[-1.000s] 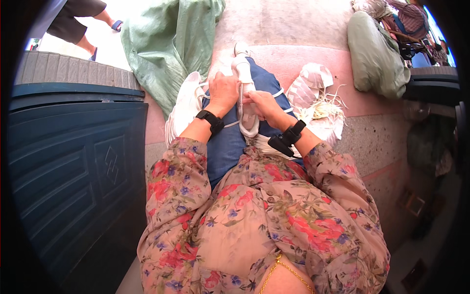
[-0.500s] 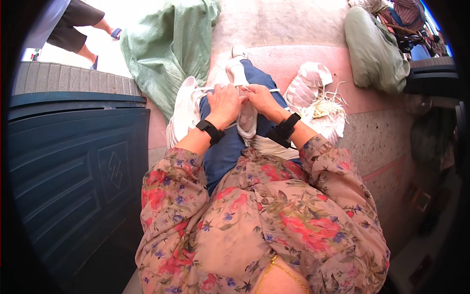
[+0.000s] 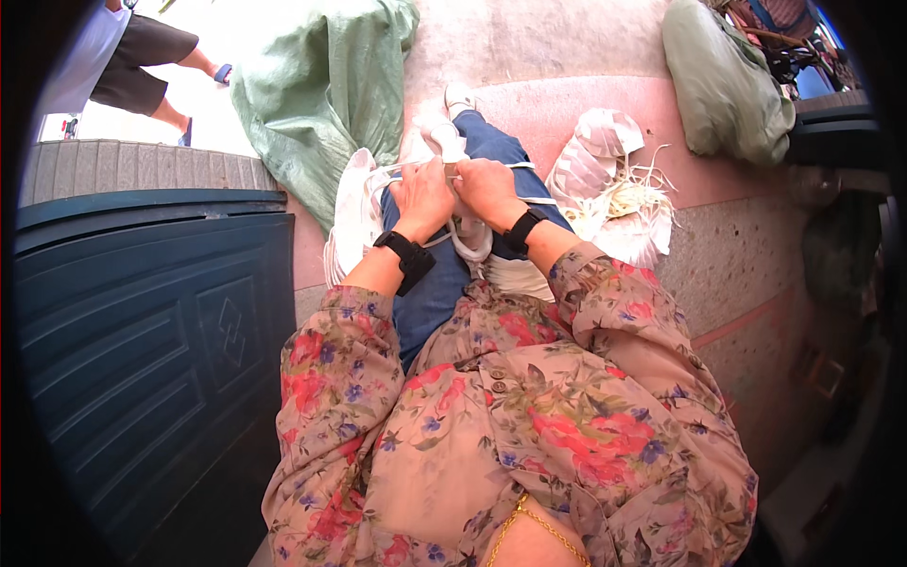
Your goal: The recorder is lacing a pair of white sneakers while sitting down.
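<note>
Over my lap, between my blue-jeaned legs, lies a white shoe, its collar toward me and its front partly hidden behind my fingers. My left hand is closed at the shoe's front, pinching a white shoelace that loops out to the left. Close beside it, my right hand is also closed on lace. White lace strands stick out past its right side, over my leg. Both hands are nearly touching, knuckles up, so the fingertips and exact lacing are hidden.
White shoe pieces are stacked by my left leg. To my right lie more white pieces and a tangle of pale laces. A green sack and a grey-green sack stand ahead. Someone's legs show far left, beyond a blue door.
My hands have drawn together and turned knuckles-up, with the right hand shifting left. The lace, earlier stretched sideways, now shows as loose strands on both sides.
</note>
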A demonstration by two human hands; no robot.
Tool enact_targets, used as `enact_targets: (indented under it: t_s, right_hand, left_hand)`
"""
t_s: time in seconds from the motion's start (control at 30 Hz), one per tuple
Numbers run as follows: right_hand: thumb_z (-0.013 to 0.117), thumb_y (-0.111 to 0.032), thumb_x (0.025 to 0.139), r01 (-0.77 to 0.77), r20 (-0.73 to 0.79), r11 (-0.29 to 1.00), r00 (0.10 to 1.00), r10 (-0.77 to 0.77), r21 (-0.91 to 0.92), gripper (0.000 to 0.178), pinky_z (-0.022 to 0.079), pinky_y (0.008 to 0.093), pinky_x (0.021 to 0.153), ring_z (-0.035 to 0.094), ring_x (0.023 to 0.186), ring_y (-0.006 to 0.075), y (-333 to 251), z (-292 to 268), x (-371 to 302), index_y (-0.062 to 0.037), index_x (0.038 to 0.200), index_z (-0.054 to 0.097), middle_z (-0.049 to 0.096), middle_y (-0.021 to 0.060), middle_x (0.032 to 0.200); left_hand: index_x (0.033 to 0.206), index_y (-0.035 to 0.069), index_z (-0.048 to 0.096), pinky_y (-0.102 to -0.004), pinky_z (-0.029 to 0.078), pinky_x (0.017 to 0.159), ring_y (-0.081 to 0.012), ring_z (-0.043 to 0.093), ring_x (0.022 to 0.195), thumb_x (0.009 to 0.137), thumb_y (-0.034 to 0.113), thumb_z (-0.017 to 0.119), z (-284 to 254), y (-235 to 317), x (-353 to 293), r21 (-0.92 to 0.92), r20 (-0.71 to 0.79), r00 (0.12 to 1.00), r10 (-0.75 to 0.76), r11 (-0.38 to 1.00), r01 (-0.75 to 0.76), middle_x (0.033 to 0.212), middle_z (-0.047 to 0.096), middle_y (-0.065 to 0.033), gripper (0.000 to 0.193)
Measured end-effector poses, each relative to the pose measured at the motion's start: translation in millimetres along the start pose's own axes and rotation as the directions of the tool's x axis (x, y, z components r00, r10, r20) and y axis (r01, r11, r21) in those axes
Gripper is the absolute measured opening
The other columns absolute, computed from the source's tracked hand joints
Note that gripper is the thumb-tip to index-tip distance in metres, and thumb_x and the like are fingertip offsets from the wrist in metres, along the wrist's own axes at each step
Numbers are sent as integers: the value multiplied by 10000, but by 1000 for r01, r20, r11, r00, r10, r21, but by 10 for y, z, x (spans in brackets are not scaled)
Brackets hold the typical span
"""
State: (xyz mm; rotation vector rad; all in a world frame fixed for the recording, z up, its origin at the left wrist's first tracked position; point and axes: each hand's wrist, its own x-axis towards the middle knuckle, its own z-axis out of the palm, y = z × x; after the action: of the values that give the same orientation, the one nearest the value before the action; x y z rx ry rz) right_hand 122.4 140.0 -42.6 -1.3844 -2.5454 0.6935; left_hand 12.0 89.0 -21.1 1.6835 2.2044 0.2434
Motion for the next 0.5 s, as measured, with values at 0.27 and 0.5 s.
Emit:
enact_targets:
  t_s: [0.27,0.5]
  right_hand:
    - [520,-182,768,26,37,999,999,-27,31,184,493,391,609,624,700,305,-6,-29,36,-34,731,623,627,148,728]
    - [488,-165,759,153,104,988,983,-152,1,195,494,395,598,623,680,319,-39,-95,30,-23,713,614,620,177,717]
  left_hand:
    - [1082,102,544,-477,374,769,-311,475,1005,751,106,460,-45,-16,12,-45,63,998,18,999,-15,1023,575,-124,341]
    - [1076,109,539,-447,362,833,-307,453,1034,726,119,518,13,-43,7,-116,35,999,-38,992,42,1045,560,-107,350]
